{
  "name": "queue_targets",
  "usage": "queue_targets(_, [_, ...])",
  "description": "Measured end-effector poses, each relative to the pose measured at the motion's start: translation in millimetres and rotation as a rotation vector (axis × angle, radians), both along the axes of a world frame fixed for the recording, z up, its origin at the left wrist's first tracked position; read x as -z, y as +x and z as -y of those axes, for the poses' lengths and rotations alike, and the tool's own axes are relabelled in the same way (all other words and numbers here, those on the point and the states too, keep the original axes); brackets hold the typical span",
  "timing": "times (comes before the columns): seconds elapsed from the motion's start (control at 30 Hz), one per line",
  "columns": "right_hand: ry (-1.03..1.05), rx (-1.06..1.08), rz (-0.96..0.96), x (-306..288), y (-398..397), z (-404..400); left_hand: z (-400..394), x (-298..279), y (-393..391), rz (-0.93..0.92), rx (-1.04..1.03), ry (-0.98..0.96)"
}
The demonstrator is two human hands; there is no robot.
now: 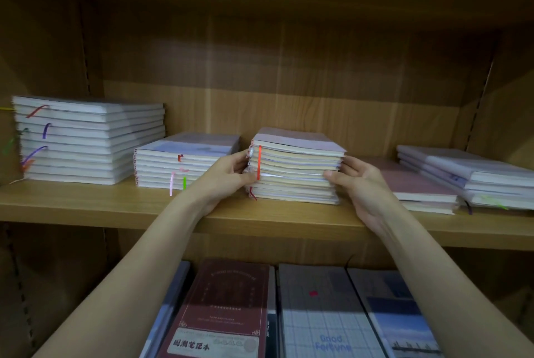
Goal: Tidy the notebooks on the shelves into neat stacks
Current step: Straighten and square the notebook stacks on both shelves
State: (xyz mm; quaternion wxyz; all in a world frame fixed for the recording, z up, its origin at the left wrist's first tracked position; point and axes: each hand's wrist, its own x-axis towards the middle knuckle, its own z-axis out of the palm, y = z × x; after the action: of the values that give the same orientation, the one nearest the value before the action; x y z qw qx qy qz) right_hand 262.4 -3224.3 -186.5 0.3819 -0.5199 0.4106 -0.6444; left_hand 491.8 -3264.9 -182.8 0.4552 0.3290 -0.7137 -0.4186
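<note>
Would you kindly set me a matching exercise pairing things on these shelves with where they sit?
Things:
1. tallest stack
2. middle stack
3. dark red notebook
4. pink-covered stack

Places:
A. lower shelf
B. far left of the upper shelf
C. between the left hand and right hand
D. just beyond the right hand

Pairs: 1-B, 2-C, 3-A, 4-D

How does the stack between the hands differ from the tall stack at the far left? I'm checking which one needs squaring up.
The middle stack is gripped at both sides by the left hand and right hand; the far-left stack is untouched. The middle stack's edges look uneven, the far-left stack's flush. The middle stack's pages look cream, the far-left stack's white. Both lie flat on the shelf with ribbon bookmarks hanging out.
</note>
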Motion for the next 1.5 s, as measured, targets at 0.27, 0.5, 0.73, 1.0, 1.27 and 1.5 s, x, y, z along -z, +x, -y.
queue_targets(0.27, [-0.019, 0.122, -0.424, 1, 8, 0, 4, 10, -2, -0.053, -0.246, -0.019])
queue_targets(0.5, [-0.006, 0.138, -0.493, 3, 6, 3, 7, 13, 0, -0.021, -0.31, -0.039])
queue_targets(0.73, [-0.025, 0.084, -0.352, 2, 8, -2, -2, 8, -5, 0.013, -0.259, -0.114])
queue_targets(1.0, [-0.029, 0.135, -0.322, 6, 4, 3, -6, 6, -3, 0.043, -0.23, -0.123])
queue_targets(1.27, [-0.044, 0.248, -0.318, 5, 6, -2, -15, 3, -4, 0.078, -0.26, -0.155])
queue_targets(1.5, [-0.04, 0.227, -0.304, 4, 6, 1, -14, 3, -6, 0.065, -0.2, -0.123])
